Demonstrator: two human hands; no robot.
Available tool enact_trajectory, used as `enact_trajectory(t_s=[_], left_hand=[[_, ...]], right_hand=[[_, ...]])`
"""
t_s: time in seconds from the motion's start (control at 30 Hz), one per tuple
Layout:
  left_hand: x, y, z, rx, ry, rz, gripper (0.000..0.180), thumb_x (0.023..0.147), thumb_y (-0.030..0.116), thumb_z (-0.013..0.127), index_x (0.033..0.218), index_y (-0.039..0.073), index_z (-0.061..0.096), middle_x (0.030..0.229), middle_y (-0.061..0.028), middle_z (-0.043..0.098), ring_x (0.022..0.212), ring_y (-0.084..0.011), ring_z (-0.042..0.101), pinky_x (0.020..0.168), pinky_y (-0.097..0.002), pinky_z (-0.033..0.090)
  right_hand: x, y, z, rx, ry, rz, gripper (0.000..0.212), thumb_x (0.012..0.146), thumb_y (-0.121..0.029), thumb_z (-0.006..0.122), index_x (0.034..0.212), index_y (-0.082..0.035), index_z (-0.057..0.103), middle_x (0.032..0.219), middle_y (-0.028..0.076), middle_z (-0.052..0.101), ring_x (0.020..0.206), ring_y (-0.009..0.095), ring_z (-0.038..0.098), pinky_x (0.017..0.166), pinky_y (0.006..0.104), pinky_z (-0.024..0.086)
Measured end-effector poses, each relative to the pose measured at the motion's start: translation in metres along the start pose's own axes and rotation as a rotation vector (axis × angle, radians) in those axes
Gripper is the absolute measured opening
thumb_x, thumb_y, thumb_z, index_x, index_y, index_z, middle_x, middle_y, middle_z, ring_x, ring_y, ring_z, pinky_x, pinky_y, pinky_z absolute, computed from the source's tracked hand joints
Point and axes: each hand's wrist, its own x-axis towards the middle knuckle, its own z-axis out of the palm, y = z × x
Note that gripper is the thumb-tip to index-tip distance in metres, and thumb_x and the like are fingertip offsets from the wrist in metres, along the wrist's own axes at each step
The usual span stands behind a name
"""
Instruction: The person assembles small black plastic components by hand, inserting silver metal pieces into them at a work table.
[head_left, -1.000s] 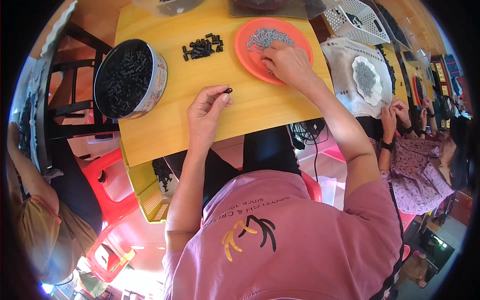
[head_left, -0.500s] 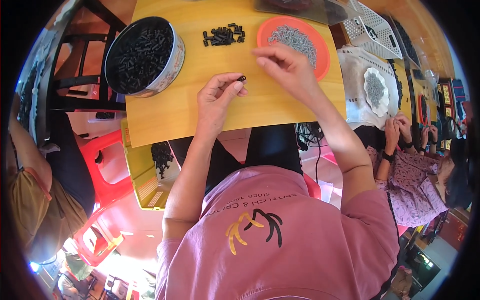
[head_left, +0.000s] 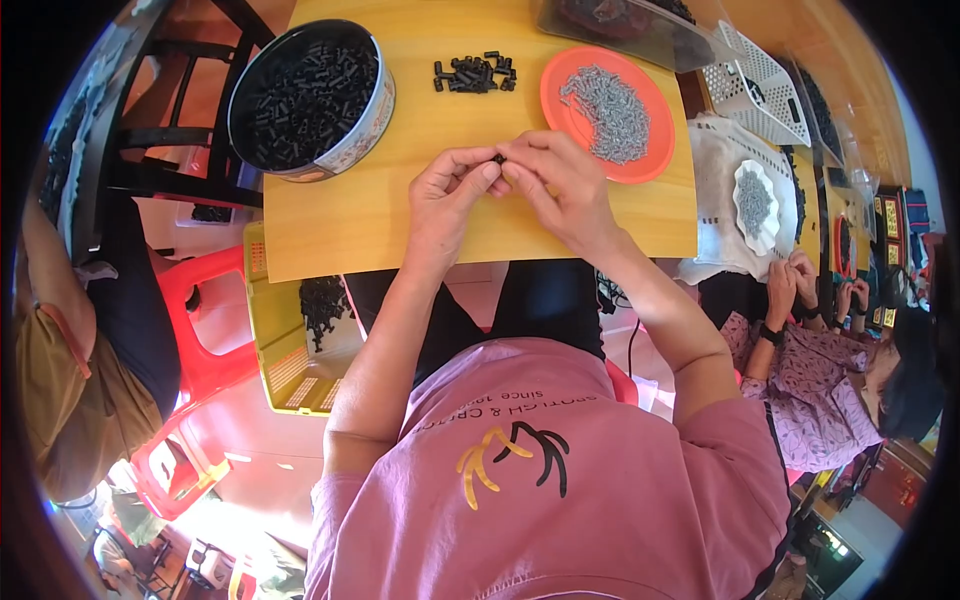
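Observation:
Over the near half of the yellow table (head_left: pixel 335 235), my left hand (head_left: pixel 440 208) pinches a small black tubular piece (head_left: pixel 498 158) between thumb and fingertips. My right hand (head_left: pixel 568 200) meets it there, thumb and fingers closed at the piece's end. Whatever sits between the right fingertips is too small and covered to make out. Beyond both hands lies a loose pile of similar black pieces (head_left: pixel 475 74). An orange-red plate (head_left: pixel 659 135) with many small grey screw-like pieces (head_left: pixel 618 120) is just past my right hand. To the left stands a round tin (head_left: pixel 372 138) full of black pieces (head_left: pixel 305 95).
A clear plastic bin (head_left: pixel 640 38) is at the table's far edge, with a white perforated basket (head_left: pixel 765 100) to its right. Below the table's left side are a yellow crate (head_left: pixel 285 372) and a red stool (head_left: pixel 215 365). A co-worker's hands (head_left: pixel 785 288) are at right, near a white scalloped dish (head_left: pixel 757 238).
My right hand has come from beside the plate toward my left hand, and their fingertips now meet at the black piece. The view has shifted slightly.

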Motion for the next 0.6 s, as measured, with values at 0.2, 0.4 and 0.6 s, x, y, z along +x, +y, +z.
enact_trajectory(t_s=[0.2,0.4,0.6], left_hand=[[0.002,-0.003,-0.003,-0.081,0.079,0.005,0.017,0.092,0.004,0.066,0.109,-0.001,0.065,0.095,-0.0089,0.069,0.08,-0.0134,0.065,0.076,-0.0258,0.053],[0.001,0.001,-0.001,-0.058,0.044,0.008,0.017,0.092,0.005,0.067,0.109,0.0,0.065,0.096,-0.0088,0.069,0.08,-0.0133,0.065,0.076,-0.026,0.053],[0.002,0.001,0.0,-0.048,0.03,0.0,0.017,0.092,0.004,0.067,0.108,0.0,0.065,0.097,-0.009,0.07,0.081,-0.0131,0.065,0.076,-0.0262,0.053]], right_hand=[[0.003,-0.008,0.005,-0.247,0.027,-0.189,0.025,0.083,-0.009,0.072,0.107,-0.002,0.07,0.1,0.01,0.065,0.08,0.026,0.062,0.068,0.0355,0.051],[0.044,0.025,-0.01,-0.329,0.05,-0.158,0.018,0.082,-0.007,0.07,0.1,-0.006,0.07,0.094,0.009,0.067,0.087,0.028,0.063,0.074,0.0391,0.052],[0.08,0.048,-0.028,-0.412,-0.04,0.071,0.013,0.085,-0.015,0.069,0.095,-0.007,0.071,0.091,0.006,0.066,0.086,0.027,0.061,0.075,0.0391,0.05]])
